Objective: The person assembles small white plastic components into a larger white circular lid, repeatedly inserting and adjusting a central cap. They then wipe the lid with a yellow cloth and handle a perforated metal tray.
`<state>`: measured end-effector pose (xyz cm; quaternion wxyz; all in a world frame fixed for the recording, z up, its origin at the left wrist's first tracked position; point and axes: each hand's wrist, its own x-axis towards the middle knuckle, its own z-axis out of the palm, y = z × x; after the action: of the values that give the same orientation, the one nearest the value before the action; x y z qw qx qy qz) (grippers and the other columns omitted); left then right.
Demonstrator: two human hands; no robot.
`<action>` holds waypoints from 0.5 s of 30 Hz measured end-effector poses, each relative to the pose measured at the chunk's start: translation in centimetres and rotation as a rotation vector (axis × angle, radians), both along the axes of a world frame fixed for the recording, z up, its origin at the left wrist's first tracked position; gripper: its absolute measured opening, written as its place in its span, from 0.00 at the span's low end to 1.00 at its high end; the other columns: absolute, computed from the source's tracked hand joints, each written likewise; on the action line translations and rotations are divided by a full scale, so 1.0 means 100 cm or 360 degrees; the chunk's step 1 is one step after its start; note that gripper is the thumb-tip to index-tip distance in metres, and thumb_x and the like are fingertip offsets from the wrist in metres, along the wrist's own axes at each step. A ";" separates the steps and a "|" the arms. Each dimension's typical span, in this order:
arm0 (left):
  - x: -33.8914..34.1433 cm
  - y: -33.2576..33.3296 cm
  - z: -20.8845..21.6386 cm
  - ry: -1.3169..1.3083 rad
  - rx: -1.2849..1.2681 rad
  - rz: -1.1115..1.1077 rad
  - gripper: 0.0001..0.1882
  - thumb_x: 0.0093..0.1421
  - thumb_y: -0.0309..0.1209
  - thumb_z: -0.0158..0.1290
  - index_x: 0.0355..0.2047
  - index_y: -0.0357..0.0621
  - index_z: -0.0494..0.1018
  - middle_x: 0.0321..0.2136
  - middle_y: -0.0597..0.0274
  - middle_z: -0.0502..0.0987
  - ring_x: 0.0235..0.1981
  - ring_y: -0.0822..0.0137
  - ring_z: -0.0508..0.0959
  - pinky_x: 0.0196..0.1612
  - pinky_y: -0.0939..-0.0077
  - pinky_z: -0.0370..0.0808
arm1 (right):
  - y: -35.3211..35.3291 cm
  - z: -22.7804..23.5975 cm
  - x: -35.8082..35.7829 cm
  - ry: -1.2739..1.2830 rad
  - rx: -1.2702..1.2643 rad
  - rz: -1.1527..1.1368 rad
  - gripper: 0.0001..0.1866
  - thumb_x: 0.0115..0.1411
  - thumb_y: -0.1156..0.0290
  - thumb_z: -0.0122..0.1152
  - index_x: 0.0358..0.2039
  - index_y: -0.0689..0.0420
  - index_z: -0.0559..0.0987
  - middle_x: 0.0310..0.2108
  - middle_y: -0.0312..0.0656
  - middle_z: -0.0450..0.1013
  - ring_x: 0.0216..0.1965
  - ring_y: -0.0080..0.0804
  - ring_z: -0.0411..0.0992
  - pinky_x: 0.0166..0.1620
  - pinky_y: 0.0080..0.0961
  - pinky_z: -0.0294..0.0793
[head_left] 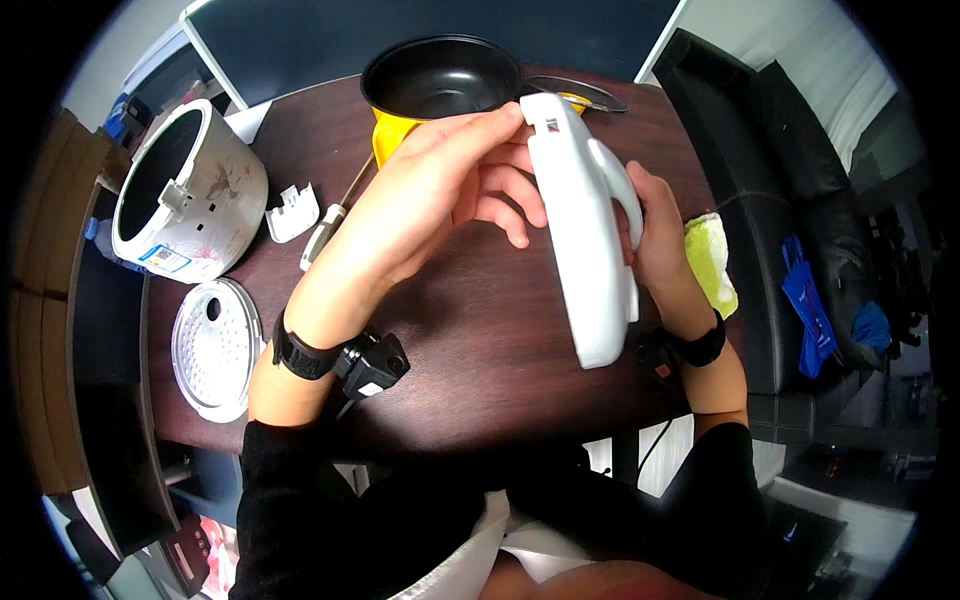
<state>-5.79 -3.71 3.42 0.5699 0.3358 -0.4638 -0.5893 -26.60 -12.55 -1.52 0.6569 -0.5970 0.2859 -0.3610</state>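
Observation:
A white rice cooker lid (578, 240) is held up on edge above the table. My right hand (660, 235) is closed around the curved handle on its right side; the lid hides part of the fingers. My left hand (455, 180) grips the lid's upper end, near a small notch. One finger there passes behind the lid, while the others curl loosely at its left face. The rice cooker body (205, 215), white with a floral print, stands lidless at the left. In front of it lies a round perforated inner lid (212, 345).
A black-lined yellow pot (440, 85) stands at the back, beside a glass lid (600, 97). A small white plastic part (293, 213) and a white-handled tool (322, 238) lie left of centre. A green-and-white cloth (712, 265) is at the table's right edge, near a black sofa (745, 220).

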 end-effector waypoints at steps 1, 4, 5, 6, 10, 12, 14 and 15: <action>0.001 0.000 0.000 0.0038 0.0032 -0.0022 0.21 0.68 0.42 0.42 0.41 0.32 0.72 0.30 0.54 0.78 0.26 0.68 0.80 0.27 0.78 0.79 | 0.001 0.003 -0.003 0.0063 -0.0130 0.0040 0.30 0.66 0.50 0.40 0.10 0.54 0.69 0.07 0.31 0.61 0.06 0.16 0.55 0.12 0.16 0.51; 0.003 0.001 -0.001 0.0133 0.0081 -0.0134 0.21 0.68 0.42 0.42 0.39 0.32 0.72 0.25 0.54 0.78 0.23 0.68 0.80 0.26 0.77 0.79 | -0.001 0.003 -0.005 0.0031 -0.0228 0.0100 0.30 0.66 0.51 0.41 0.11 0.54 0.70 0.07 0.32 0.62 0.07 0.16 0.56 0.12 0.15 0.52; 0.003 0.001 -0.001 0.0161 0.0090 -0.0179 0.21 0.68 0.43 0.42 0.38 0.33 0.72 0.24 0.54 0.78 0.22 0.68 0.80 0.25 0.77 0.78 | -0.002 0.003 -0.007 0.0031 -0.0252 0.0099 0.30 0.66 0.51 0.41 0.11 0.54 0.70 0.07 0.32 0.62 0.07 0.16 0.56 0.12 0.15 0.52; 0.002 0.002 0.000 0.0161 0.0066 -0.0175 0.21 0.67 0.42 0.43 0.37 0.33 0.72 0.23 0.55 0.78 0.22 0.68 0.79 0.25 0.78 0.78 | -0.003 0.002 -0.008 0.0030 -0.0275 0.0097 0.29 0.66 0.52 0.41 0.11 0.55 0.70 0.07 0.32 0.62 0.07 0.16 0.57 0.12 0.15 0.52; 0.001 0.002 0.002 0.0066 -0.0020 -0.0150 0.17 0.65 0.41 0.48 0.33 0.37 0.72 0.22 0.58 0.77 0.19 0.70 0.78 0.24 0.81 0.77 | -0.007 0.002 -0.011 0.0020 -0.0306 0.0131 0.28 0.66 0.51 0.42 0.14 0.56 0.72 0.08 0.32 0.63 0.08 0.16 0.58 0.12 0.14 0.53; 0.005 0.005 0.002 -0.0028 -0.0046 -0.0121 0.15 0.64 0.40 0.49 0.32 0.38 0.72 0.22 0.60 0.76 0.19 0.71 0.77 0.22 0.81 0.75 | -0.008 0.000 -0.009 0.0074 -0.0365 0.0091 0.28 0.66 0.50 0.43 0.15 0.56 0.72 0.09 0.31 0.63 0.08 0.16 0.58 0.13 0.14 0.54; 0.010 0.007 0.004 -0.0121 -0.0055 -0.0067 0.12 0.64 0.37 0.49 0.33 0.40 0.70 0.23 0.61 0.75 0.19 0.72 0.76 0.20 0.80 0.74 | -0.010 -0.002 -0.009 0.0183 -0.0436 -0.0002 0.28 0.65 0.48 0.45 0.17 0.57 0.73 0.09 0.31 0.63 0.09 0.16 0.59 0.13 0.14 0.56; 0.010 0.011 0.009 -0.0214 -0.0040 -0.0048 0.12 0.64 0.37 0.48 0.32 0.41 0.71 0.22 0.63 0.75 0.18 0.73 0.75 0.21 0.81 0.73 | -0.012 -0.005 -0.011 0.0259 -0.0469 -0.0058 0.28 0.65 0.47 0.45 0.18 0.57 0.73 0.09 0.31 0.63 0.09 0.16 0.60 0.13 0.14 0.57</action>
<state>-4.83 -2.59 4.35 0.5328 0.3603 -0.5134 -0.5681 -27.71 -13.73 -2.03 0.5301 -0.7089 0.2929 -0.3614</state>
